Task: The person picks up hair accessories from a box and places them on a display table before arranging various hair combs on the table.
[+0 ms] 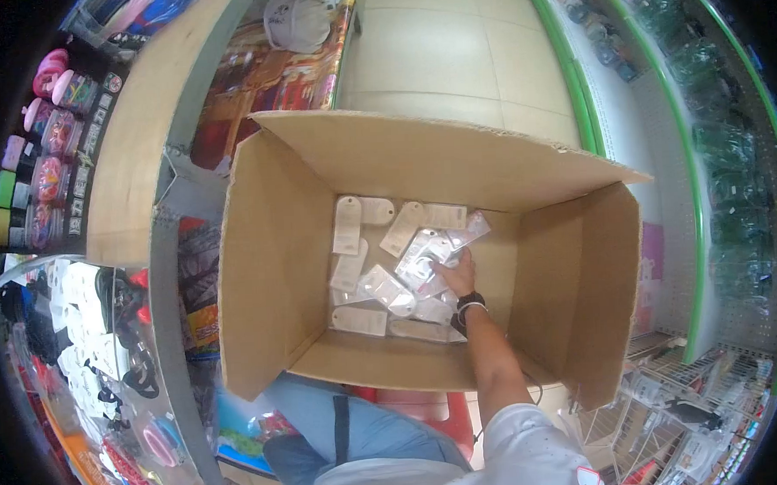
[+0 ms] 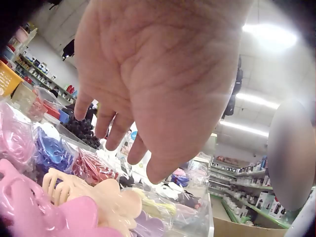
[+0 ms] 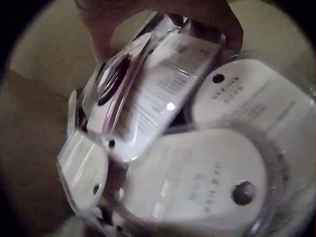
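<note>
My right hand (image 1: 458, 276) reaches into an open cardboard box (image 1: 572, 273). Its thumb and fingers grip a few clear plastic packages with white backing cards (image 3: 165, 84), and one has dark strands and a pink edge. Beneath them, more white-carded packages (image 3: 197, 177) with rounded ends and hang holes overlap one another. Outside the head view, my left hand (image 2: 158, 74) shows in the left wrist view, palm toward the camera, fingers extended and nothing held. Below and beside it are a cream hair claw clip (image 2: 94, 200), a pink claw clip (image 2: 59, 217) and bagged blue hair accessories (image 2: 52, 150).
High cardboard walls surround the packages. Green-edged shelves (image 1: 661, 135) stand along the right, and a grey-framed display rack (image 1: 187, 195) is close on the left. Behind the box runs a tiled floor aisle (image 1: 432, 45). Wire baskets (image 1: 647, 405) stand at the lower right.
</note>
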Demonstrator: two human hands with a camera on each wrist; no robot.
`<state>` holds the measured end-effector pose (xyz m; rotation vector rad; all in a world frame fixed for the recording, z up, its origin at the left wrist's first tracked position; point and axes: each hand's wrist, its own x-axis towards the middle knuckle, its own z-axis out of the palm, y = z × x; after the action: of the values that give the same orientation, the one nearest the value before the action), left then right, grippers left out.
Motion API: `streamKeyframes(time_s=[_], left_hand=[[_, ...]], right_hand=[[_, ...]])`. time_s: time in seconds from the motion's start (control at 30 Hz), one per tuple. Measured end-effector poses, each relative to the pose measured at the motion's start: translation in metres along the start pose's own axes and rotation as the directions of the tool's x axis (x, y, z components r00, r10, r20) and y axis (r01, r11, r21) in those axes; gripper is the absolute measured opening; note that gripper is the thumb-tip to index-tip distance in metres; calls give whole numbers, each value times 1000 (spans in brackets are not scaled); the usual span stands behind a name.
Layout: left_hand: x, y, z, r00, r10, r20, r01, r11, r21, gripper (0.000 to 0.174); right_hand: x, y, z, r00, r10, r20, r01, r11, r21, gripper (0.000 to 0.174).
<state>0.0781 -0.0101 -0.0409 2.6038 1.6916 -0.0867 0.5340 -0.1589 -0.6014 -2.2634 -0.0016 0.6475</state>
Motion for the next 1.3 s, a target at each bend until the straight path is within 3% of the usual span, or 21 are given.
streamKeyframes(time_s=[0.03, 0.1, 0.13, 0.17, 0.23, 0.3, 0.33, 0.43, 0.57, 0.63, 0.7, 0.73, 0.77, 0.8, 0.83, 0.9, 0.97, 1.03, 1.07, 1.2, 1.3], left_hand=[[0, -1, 1, 1000, 12, -7, -12, 1000, -13, 43], [-1, -3, 1, 1000, 7, -4, -7, 1000, -1, 43], [-3, -5, 1, 1000, 2, -1, -2, 1000, 7, 43], [-5, -6, 0, 1000, -6, -1, 6, 1000, 15, 43], [-9, -9, 0, 1000, -25, -4, 25, 999, 30, 43], [-13, -14, -1, 1000, -19, -8, 20, 998, 57, 42], [-15, -16, 0, 1000, -5, -4, 6, 996, 84, 42], [-20, -21, 3, 1000, -1, -16, 1, 1000, -5, 40], [-24, -30, 2, 1000, 7, 6, -7, 1000, 4, 40], [-24, -37, 3, 999, 36, 14, -36, 999, 2, 40], [-26, -41, 4, 1000, 22, 3, -22, 999, -29, 39], [-27, -42, 4, 1000, 11, -4, -12, 998, -58, 39], [-28, -42, 4, 1000, 6, -7, -6, 998, -58, 39], [-29, -41, 4, 1000, -26, -1, 25, 997, -69, 39], [-31, -41, 4, 998, -57, 6, 57, 995, -79, 39], [-32, -42, 5, 999, -40, -6, 39, 996, -79, 39], [-33, -43, 3, 1000, -17, -15, 15, 997, -77, 38], [-35, -44, 1, 1000, 6, -12, -6, 1000, -20, 37], [-36, -44, 0, 1000, 6, -10, -6, 1000, -18, 37], [-34, -40, 1, 1000, -20, -3, 20, 999, -43, 37], [-26, -36, 1, 998, -52, 28, 54, 996, -72, 37]], right_hand=[[2, -13, 8, 1000, 14, -25, -12, 997, 81, 94], [3, -41, 8, 937, -8, 350, -62, 980, 190, 80], [-10, -52, 19, 927, -97, 362, 26, 981, 194, 81], [-12, -60, 31, 858, -114, 501, 161, 986, -52, 84], [-34, -72, 46, 835, -87, 543, 278, 919, -280, 86], [-40, -46, 76, 687, -251, 682, 313, 949, 34, 93], [-45, -48, 77, 712, -70, 699, 265, 948, -176, 98], [-79, -50, 74, 739, -63, 670, 332, 901, -281, 102], [-82, -44, 87, 777, -33, 628, 187, 966, -181, 102], [-80, -51, 86, 776, -88, 625, 242, 956, -165, 97], [-94, -72, 79, 860, -122, 495, 318, 887, -334, 89], [-88, -60, 92, 857, -125, 499, 323, 886, -333, 89], [-72, -35, 117, 824, -87, 560, 217, 962, -169, 97], [-72, -44, 120, 780, -65, 623, 89, 996, -7, 104], [-73, -51, 122, 776, -70, 627, 95, 995, -6, 104], [-79, -79, 116, 869, 39, 494, 114, 955, -275, 101], [-83, -98, 111, 878, 51, 475, 112, 945, -308, 100], [-79, -92, 121, 946, -43, 320, 100, 982, -163, 99], [-80, -89, 127, 946, -23, 324, -25, 990, 141, 95], [-88, -73, 138, 976, -24, 215, -35, 963, 267, 91], [-87, -74, 141, 974, 35, 222, -87, 969, 232, 89]])
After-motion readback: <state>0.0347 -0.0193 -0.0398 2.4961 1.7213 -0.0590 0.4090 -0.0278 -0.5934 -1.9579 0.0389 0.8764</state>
